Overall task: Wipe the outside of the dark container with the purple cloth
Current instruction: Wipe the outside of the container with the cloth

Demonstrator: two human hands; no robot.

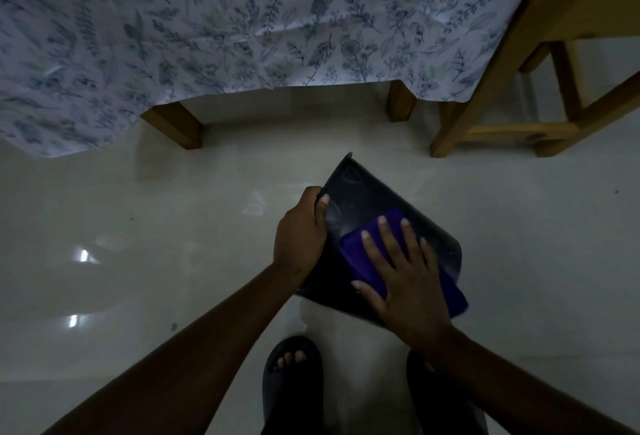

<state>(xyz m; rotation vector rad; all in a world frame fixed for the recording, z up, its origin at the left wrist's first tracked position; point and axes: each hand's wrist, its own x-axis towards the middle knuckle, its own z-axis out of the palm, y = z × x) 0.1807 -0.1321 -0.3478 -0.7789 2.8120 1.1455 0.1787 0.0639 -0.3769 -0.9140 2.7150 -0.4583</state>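
The dark container (360,192) is held tilted in front of me above the floor, its flat outer side facing the camera. My left hand (301,230) grips its left edge, thumb on the outer face. My right hand (405,279) lies flat with fingers spread on the folded purple cloth (367,247), pressing it against the container's lower right part. The cloth sticks out beyond my palm at the lower right. The container's inside is hidden.
A table with a floral cloth (242,26) hanging over it stands ahead, its wooden legs (180,126) on the pale glossy floor (138,227). A wooden chair (512,95) is at the right. My feet in dark sandals (294,379) are below the container.
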